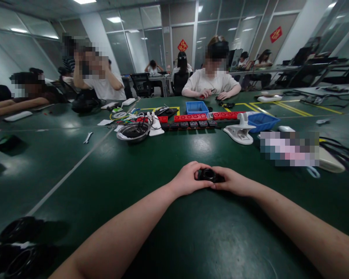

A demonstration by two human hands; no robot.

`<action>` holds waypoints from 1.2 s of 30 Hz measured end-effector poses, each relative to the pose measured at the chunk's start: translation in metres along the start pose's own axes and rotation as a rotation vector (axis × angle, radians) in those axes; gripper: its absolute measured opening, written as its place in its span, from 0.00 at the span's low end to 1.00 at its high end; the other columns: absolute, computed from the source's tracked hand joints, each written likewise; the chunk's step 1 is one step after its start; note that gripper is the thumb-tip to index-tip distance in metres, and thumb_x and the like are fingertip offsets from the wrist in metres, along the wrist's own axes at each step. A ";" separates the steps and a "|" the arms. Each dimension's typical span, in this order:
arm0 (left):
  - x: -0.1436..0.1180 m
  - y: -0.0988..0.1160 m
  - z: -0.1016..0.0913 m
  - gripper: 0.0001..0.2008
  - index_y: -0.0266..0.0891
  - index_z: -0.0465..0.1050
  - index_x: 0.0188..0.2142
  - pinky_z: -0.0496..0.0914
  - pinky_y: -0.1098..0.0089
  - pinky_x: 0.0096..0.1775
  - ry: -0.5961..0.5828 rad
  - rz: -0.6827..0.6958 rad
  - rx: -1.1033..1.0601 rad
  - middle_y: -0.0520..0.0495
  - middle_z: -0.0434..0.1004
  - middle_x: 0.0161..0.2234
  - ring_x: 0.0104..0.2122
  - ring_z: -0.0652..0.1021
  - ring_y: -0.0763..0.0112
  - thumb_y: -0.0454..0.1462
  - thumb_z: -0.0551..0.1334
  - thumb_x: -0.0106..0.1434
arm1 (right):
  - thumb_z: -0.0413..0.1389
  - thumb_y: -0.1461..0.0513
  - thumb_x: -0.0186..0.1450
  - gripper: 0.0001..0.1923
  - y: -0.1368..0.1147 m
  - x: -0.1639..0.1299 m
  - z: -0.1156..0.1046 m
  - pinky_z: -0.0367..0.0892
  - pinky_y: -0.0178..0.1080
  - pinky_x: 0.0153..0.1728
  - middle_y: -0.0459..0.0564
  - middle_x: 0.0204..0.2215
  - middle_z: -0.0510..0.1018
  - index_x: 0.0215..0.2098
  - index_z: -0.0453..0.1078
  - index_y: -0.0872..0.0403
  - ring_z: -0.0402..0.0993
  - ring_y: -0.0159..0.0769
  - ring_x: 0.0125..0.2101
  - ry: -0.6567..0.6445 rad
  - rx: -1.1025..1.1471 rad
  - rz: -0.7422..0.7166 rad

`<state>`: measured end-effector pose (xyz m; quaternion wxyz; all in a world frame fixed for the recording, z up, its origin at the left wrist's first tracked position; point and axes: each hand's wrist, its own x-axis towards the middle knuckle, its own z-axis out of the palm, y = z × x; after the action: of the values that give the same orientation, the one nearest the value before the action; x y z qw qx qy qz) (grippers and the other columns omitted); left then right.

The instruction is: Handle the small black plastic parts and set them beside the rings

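Both hands are wrapped around a small black ring (208,175), left hand (187,181) and right hand (234,182) gripping it from either side, resting on the green table (174,155) right in front.

The small black ring (208,174) is mostly buried, with the fingers (202,185) of both hands wrapped around its sides, so only the top rim shows and its underside on the counter (168,155) can't be made out. Way off to the left of the ring, some black round parts (20,248) get chopped by the frame's bottom-left corner. Right of the ring, a pixelated patch (289,148) hides whatever lies there.
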<state>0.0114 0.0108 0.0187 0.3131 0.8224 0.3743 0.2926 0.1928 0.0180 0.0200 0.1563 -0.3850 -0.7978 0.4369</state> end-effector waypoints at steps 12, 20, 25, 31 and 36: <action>-0.001 0.000 0.005 0.23 0.40 0.65 0.42 0.60 0.76 0.24 0.008 -0.054 -0.049 0.52 0.61 0.30 0.21 0.61 0.81 0.45 0.61 0.47 | 0.54 0.60 0.51 0.16 0.007 0.000 0.002 0.61 0.38 0.36 0.49 0.33 0.70 0.37 0.63 0.58 0.66 0.37 0.35 0.018 0.024 -0.024; -0.003 0.002 0.008 0.22 0.38 0.66 0.39 0.61 0.75 0.25 0.063 -0.114 -0.038 0.51 0.63 0.31 0.22 0.64 0.79 0.45 0.63 0.44 | 0.55 0.60 0.50 0.14 0.005 -0.001 0.004 0.59 0.34 0.28 0.47 0.28 0.68 0.33 0.62 0.58 0.64 0.33 0.28 0.070 -0.052 0.015; -0.006 0.011 0.017 0.20 0.38 0.66 0.34 0.63 0.69 0.33 0.216 -0.192 0.102 0.50 0.65 0.32 0.31 0.68 0.70 0.46 0.63 0.44 | 0.57 0.58 0.45 0.14 0.001 0.002 0.015 0.55 0.31 0.21 0.43 0.21 0.65 0.25 0.58 0.55 0.61 0.30 0.23 0.247 -0.267 0.098; -0.007 0.014 0.021 0.20 0.37 0.65 0.35 0.63 0.67 0.37 0.326 -0.250 0.198 0.48 0.66 0.34 0.35 0.69 0.67 0.44 0.63 0.44 | 0.51 0.59 0.52 0.08 -0.010 0.008 0.035 0.54 0.33 0.22 0.50 0.25 0.69 0.25 0.61 0.56 0.63 0.33 0.24 0.445 -0.566 0.229; -0.006 0.004 0.011 0.18 0.37 0.66 0.35 0.63 0.70 0.33 0.251 -0.140 0.108 0.49 0.66 0.32 0.31 0.68 0.71 0.43 0.63 0.45 | 0.55 0.55 0.49 0.22 -0.007 0.003 0.032 0.59 0.37 0.32 0.53 0.36 0.68 0.39 0.61 0.57 0.65 0.39 0.35 0.418 -0.464 0.062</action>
<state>0.0180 0.0006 0.0130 0.2389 0.7669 0.4819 0.3500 0.1689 -0.0006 0.0069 0.2115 -0.5161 -0.8146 0.1592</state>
